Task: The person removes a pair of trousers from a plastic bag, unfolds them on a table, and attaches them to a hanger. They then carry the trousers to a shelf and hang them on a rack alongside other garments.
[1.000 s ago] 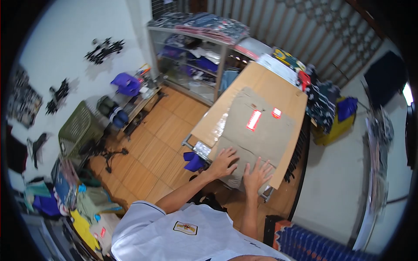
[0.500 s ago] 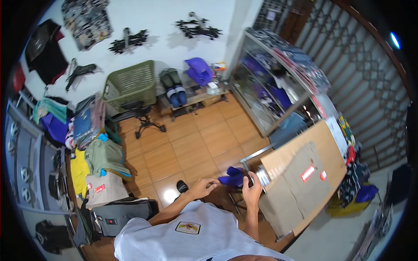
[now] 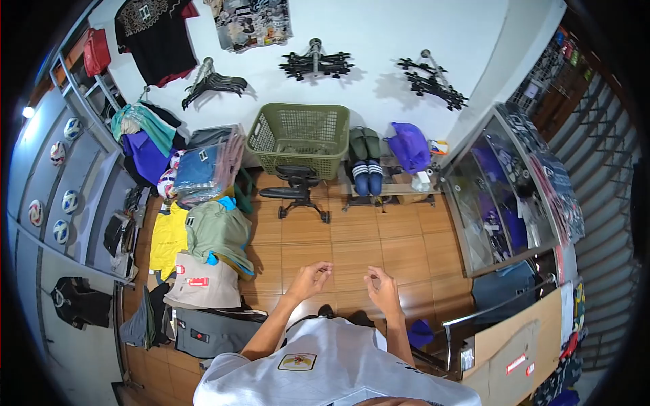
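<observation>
My left hand (image 3: 311, 281) is raised in front of my shirt, fingers loosely curled and apart, with nothing visible in it. To its right, my right hand (image 3: 383, 292) is held up in a similar way, thumb and fingers apart and nothing seen between them. A gap separates the two hands, and both are above the brown tiled floor (image 3: 308, 252). Beside my right forearm lies a piece of purple cloth (image 3: 420, 333), close to a metal-framed table (image 3: 484, 342) with cardboard on top. Neither hand touches it.
On the left are folded clothes, including a green garment (image 3: 218, 233) and a grey one (image 3: 220, 333). A black swivel stool (image 3: 298, 196) and a green plastic basket (image 3: 298, 159) stand ahead. Slippers (image 3: 366, 177) sit on a low bench. At right is a glass cabinet (image 3: 497, 196).
The view has swung left. My hands have come away from the purple cloth and table edge, to over the floor in front of me. The table now sits at lower right.
</observation>
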The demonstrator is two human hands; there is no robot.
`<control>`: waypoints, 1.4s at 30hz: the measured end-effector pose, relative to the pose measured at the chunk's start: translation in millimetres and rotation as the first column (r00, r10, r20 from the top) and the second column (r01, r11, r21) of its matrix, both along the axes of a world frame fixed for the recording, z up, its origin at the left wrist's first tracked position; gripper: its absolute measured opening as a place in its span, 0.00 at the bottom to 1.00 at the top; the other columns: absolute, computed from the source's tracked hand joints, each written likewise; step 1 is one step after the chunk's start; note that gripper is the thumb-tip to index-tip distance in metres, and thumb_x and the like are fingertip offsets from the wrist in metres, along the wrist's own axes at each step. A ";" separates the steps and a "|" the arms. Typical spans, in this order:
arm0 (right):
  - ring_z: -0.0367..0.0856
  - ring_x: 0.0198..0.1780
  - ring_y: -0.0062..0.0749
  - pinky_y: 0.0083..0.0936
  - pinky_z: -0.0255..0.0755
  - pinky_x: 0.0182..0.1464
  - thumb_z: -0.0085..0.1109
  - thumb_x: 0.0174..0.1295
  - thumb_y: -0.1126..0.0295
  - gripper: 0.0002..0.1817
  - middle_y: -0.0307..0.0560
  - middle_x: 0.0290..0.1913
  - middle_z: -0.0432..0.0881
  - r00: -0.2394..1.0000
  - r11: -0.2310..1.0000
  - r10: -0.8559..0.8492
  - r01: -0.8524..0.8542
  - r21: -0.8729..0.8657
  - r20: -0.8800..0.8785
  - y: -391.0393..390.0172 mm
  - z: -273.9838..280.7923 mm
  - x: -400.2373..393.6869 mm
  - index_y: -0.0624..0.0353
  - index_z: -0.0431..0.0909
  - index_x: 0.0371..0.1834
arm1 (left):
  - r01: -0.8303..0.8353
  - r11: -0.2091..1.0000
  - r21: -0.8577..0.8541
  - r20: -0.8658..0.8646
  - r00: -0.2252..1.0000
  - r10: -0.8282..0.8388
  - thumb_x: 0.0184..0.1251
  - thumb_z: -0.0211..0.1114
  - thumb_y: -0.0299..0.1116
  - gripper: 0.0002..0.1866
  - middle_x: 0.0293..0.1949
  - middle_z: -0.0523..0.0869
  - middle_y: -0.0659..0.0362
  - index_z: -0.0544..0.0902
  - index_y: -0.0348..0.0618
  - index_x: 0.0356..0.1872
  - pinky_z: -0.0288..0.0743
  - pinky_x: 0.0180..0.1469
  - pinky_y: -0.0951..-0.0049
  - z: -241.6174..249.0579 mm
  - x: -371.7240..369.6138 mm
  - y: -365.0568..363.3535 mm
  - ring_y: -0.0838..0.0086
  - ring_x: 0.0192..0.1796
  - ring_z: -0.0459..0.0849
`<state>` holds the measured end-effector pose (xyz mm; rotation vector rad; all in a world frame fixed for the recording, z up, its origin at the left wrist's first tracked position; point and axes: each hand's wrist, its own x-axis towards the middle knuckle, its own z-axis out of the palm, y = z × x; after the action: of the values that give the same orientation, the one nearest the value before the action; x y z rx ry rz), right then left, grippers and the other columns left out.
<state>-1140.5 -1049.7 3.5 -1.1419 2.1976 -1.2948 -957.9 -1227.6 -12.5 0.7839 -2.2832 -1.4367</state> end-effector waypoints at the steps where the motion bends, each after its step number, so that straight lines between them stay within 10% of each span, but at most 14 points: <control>1: 0.87 0.51 0.53 0.40 0.79 0.53 0.64 0.65 0.68 0.17 0.62 0.47 0.87 0.999 0.999 0.032 -0.032 -0.005 0.013 -12.5 -6.3 -1.9 0.64 0.81 0.54 | -0.022 1.000 -0.007 -0.017 1.000 0.022 0.71 0.65 0.32 0.14 0.44 0.90 0.48 0.84 0.35 0.52 0.81 0.53 0.64 -2.9 1.4 -9.3 0.60 0.49 0.90; 24: 0.88 0.49 0.42 0.33 0.78 0.52 0.65 0.66 0.69 0.19 0.58 0.45 0.88 0.939 0.934 0.344 -0.345 -0.095 -0.026 -415.5 38.3 -239.1 0.66 0.79 0.57 | -0.279 0.926 0.254 -0.303 0.886 0.350 0.76 0.62 0.31 0.16 0.48 0.89 0.51 0.80 0.29 0.56 0.77 0.59 0.72 38.8 -156.9 -328.8 0.72 0.53 0.86; 29: 0.86 0.51 0.33 0.28 0.78 0.54 0.62 0.70 0.69 0.21 0.53 0.53 0.86 0.884 0.914 0.404 -0.378 -0.147 0.236 -484.4 59.0 -285.2 0.64 0.74 0.64 | -0.230 0.917 0.325 -0.374 0.860 0.348 0.78 0.61 0.33 0.16 0.48 0.88 0.54 0.81 0.30 0.56 0.77 0.56 0.75 45.6 -186.3 -410.8 0.75 0.52 0.86; 42: 0.88 0.40 0.32 0.24 0.79 0.39 0.66 0.66 0.65 0.31 0.58 0.57 0.84 0.988 0.972 -0.047 0.079 -0.220 0.146 -701.5 62.0 -445.1 0.63 0.68 0.69 | -0.192 0.869 0.456 -0.357 0.855 0.376 0.76 0.63 0.47 0.26 0.54 0.84 0.58 0.76 0.40 0.65 0.76 0.51 0.71 64.1 -298.6 -696.4 0.74 0.53 0.83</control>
<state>-1585.6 -1751.2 65.5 -1.0298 2.0405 -1.6343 -1256.5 -1923.9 51.5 0.7795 -1.4778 -1.7486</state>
